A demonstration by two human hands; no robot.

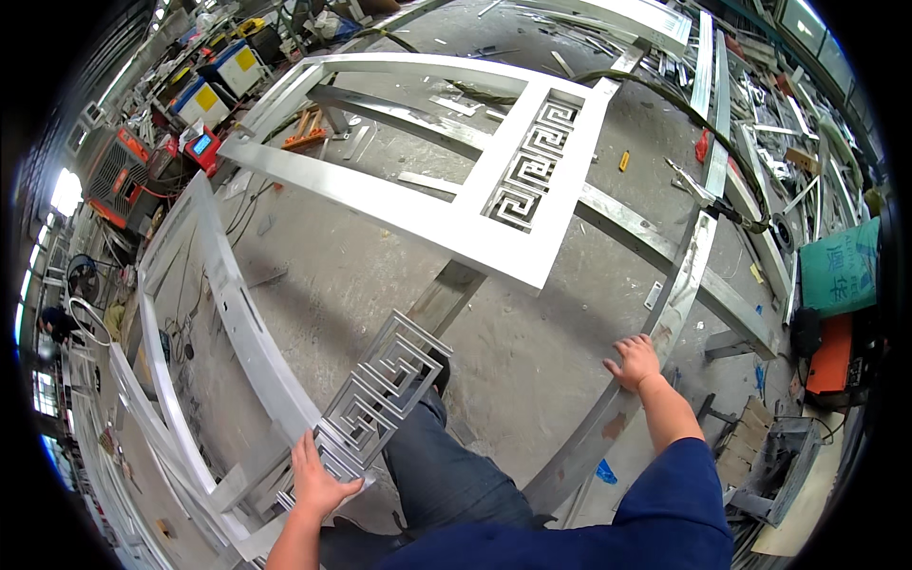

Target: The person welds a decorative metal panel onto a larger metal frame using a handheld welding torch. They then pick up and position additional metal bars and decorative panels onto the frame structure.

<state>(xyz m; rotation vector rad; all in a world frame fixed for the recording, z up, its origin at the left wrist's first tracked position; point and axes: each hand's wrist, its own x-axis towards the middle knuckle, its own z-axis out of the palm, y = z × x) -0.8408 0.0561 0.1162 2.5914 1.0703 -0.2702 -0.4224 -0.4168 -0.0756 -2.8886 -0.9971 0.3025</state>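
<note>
1. Nearest, at lower left: left hand (318, 480), thumb and fingers spread about the near end of a loose fretwork panel (378, 394), touching it; impossible to tell whether gripping or merely resting.
2. Ahead and to the right of that hand: the rest of the panel, long axis slanting away from the body, passing just beside the jeans-clad leg (446, 465).
3. Across to the right: right hand (635, 363), unclenched, fingers fanned on a metal rail (591, 432); well apart from the panel, leaving the left much the nearer.
4. Near the panel's far end: a grey beam (446, 296), contact unclear.
5. Farther forward: a white frame (399, 211), with a similar fretwork inset (546, 152) slanting the same general way.
</note>
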